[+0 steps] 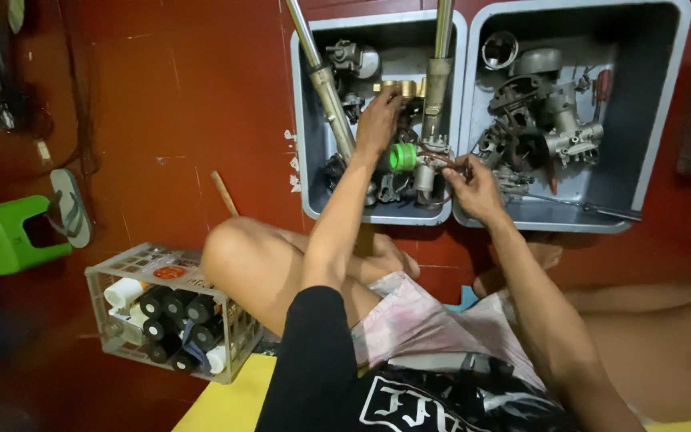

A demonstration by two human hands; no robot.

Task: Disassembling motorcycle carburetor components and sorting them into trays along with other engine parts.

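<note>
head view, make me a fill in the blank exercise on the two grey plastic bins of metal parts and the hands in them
1. The left hand reaches into the ____ of the two grey plastic bins, among long metal tubes.
2. The round plastic cap between the hands is ____ in colour.
3. The right hand rests at the bins' ____ edge, where they meet.
4. The clear plastic crate of black rolls sits beside the person's ____ knee.

Missing words: left; green; near; left
</note>
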